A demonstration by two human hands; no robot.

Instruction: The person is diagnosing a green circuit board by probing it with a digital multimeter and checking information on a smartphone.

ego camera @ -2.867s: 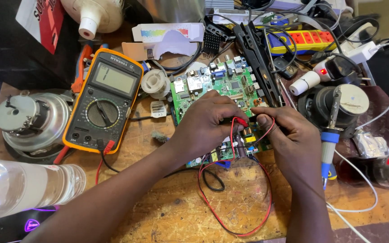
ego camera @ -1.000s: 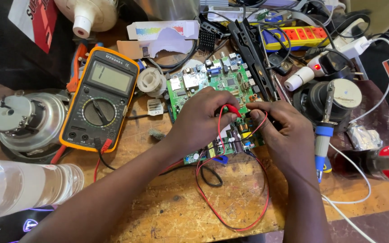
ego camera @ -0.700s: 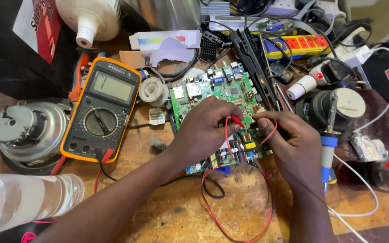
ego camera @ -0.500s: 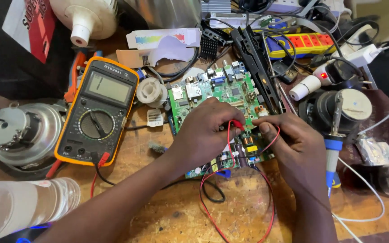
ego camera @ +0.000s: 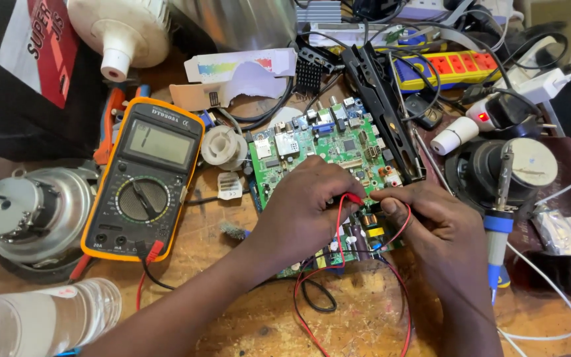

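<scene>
My left hand pinches the red probe on the circuit board; at 3 o'clock, my right hand grips the black probe.

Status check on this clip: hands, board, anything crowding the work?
Left hand pinches the red probe on the board. Right hand holds a dark probe beside it. Red lead loops below; multimeter left, soldering iron right.

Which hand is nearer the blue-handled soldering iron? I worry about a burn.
Right. The right hand lies just left of the soldering iron on the green circuit board; the left hand is farther left, beyond it.
</scene>
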